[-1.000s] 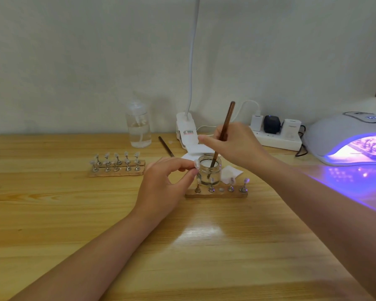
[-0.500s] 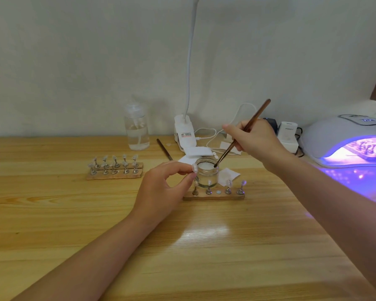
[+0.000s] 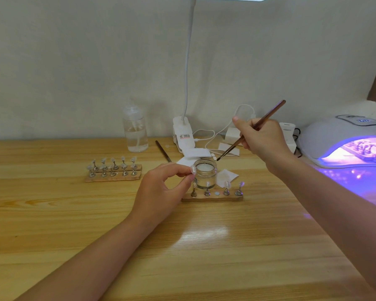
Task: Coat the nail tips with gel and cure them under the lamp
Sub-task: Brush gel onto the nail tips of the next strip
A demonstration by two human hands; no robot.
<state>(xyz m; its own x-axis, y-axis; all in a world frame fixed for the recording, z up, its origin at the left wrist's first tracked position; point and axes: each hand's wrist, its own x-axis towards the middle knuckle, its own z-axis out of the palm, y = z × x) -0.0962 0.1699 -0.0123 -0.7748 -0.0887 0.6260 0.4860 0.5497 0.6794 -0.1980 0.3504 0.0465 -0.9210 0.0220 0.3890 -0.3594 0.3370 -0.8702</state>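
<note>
My left hand (image 3: 161, 192) pinches a clear nail tip (image 3: 192, 169) between thumb and forefinger, right beside the small glass gel jar (image 3: 205, 175). My right hand (image 3: 261, 137) grips a brown brush (image 3: 251, 130), whose tip hangs just above and to the right of the jar's mouth. In front of the jar lies a wooden holder strip (image 3: 212, 197) with nail tips on metal stands and one bare spot. A second wooden holder (image 3: 113, 170) with several tips sits to the left. The white curing lamp (image 3: 345, 140) glows violet at the right, with a strip of tips inside.
A clear pump bottle (image 3: 135, 132), a clip lamp base (image 3: 182, 135) with its cable, a power strip (image 3: 288, 135) and white wipes (image 3: 197, 153) stand along the back. Another brush (image 3: 162, 151) lies behind the jar. Violet light spills on the wooden table (image 3: 204, 246).
My right hand lifted the brush out of the jar and swung it up to the right, now tilted. My left hand kept the nail tip beside the jar.
</note>
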